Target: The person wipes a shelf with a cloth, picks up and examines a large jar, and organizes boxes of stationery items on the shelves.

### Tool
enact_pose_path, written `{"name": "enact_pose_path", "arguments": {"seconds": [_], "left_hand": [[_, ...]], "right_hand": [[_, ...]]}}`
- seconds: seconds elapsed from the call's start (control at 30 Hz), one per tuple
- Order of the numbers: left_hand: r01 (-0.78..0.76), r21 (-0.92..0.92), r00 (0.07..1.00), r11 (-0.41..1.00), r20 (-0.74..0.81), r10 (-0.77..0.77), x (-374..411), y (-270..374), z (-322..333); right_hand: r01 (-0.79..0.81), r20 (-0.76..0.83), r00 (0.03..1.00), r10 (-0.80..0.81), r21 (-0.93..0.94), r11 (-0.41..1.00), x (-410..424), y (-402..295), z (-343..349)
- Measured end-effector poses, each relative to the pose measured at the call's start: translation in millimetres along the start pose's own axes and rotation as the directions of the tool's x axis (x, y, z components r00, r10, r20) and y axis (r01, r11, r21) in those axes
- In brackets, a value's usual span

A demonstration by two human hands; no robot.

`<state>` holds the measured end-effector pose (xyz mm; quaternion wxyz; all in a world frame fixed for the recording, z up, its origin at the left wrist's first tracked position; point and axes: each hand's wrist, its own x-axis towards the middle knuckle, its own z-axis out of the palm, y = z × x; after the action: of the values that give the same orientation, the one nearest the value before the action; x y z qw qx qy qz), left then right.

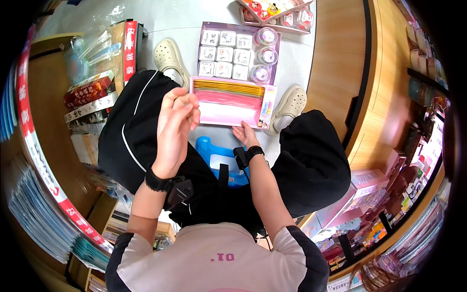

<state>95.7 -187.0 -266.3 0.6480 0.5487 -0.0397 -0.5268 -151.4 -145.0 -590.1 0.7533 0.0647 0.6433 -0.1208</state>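
On the floor between my feet lies an open pink cardboard box (226, 116) holding a row of thin pink and yellow packets (228, 94). My left hand (178, 120) is raised at the box's left end, its fingers curled and apart, with nothing seen in it. At the box's near edge is my right hand (245, 134), its fingers spread against or just beside the wall. Beyond the box, a purple box (239, 26) holds several white square containers (224, 54) and round clear-lidded tubs (265, 56).
Nearer me stands a blue plastic stool (207, 146), partly hidden by my legs. At the top is a pink box of round containers (277, 27). Shelves with books (89, 91) stand to the left, a wooden cabinet (337, 54) to the right. Cream clogs (168, 54) are on my feet.
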Motion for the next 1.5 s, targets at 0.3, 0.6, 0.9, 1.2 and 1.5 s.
{"name": "enact_pose_path", "arguments": {"seconds": [0.3,0.6,0.9,1.2,1.5], "left_hand": [[0.076,0.137,0.996,0.988,-0.048,-0.07,14,-11,-4],[0.068,0.176,0.994,0.982,0.073,-0.082,10,-18,10],[-0.204,0.86,0.975,0.469,0.222,0.017,57,-92,-46],[0.277,0.96,0.948,0.044,-0.266,-0.174,88,-213,-178],[0.259,0.963,0.906,-0.07,-0.267,-0.33,88,-238,-159]], "right_hand": [[-0.028,0.015,1.0,0.025,0.204,0.979,14,2,10],[0.038,-0.015,0.999,-0.036,0.233,0.972,-3,6,1],[0.075,0.002,0.997,-0.077,0.232,0.97,-18,1,-9],[0.04,-0.008,0.999,-0.039,0.207,0.978,-31,6,-22],[0.069,0.011,0.997,-0.072,0.181,0.981,-37,2,-48]]}}
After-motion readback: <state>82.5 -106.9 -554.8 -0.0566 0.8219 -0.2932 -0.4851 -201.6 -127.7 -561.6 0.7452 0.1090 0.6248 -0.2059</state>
